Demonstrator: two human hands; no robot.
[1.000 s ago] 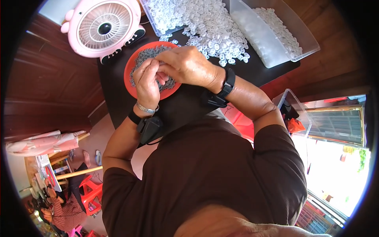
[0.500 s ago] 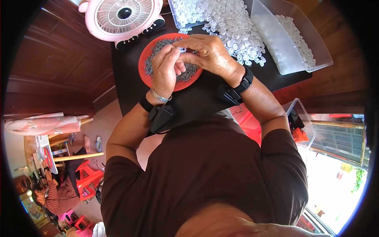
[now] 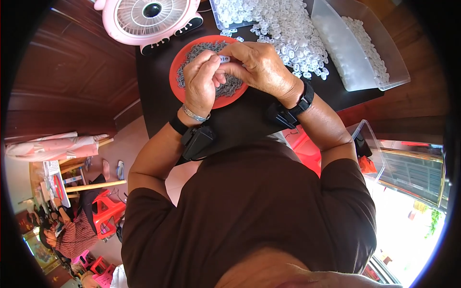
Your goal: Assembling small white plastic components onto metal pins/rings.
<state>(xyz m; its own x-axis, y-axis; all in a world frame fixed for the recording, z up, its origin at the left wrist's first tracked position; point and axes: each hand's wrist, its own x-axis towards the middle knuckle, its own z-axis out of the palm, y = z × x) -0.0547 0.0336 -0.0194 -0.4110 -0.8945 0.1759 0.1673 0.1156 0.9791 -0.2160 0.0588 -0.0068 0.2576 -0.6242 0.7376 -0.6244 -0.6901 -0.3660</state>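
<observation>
My left hand [image 3: 200, 79] pinches a small white plastic piece with dark holes [image 3: 224, 59] between thumb and forefinger. Close against it, my right hand [image 3: 261, 62] has its thumb and forefinger brought together at the piece's right side; what lies between those fingertips is hidden. Both hands are over a round red dish [image 3: 175, 91] holding many small grey pieces [image 3: 189, 54], which look like screws or plugs. Beyond my right hand, a heap of white plastic pieces [image 3: 293, 36] with holes spreads over the dark table [image 3: 240, 120].
A pink fan [image 3: 152, 19] stands at the far left of the table. Clear plastic bins [image 3: 355, 72] with more white pieces stand at the far right. Black devices [image 3: 198, 141] are strapped near my wrists. Another person [image 3: 77, 235] sits at the lower left, near a red stool [image 3: 106, 213].
My hands stay together over the dish, with only slight finger movement around the white piece. The whole view has shifted a little.
</observation>
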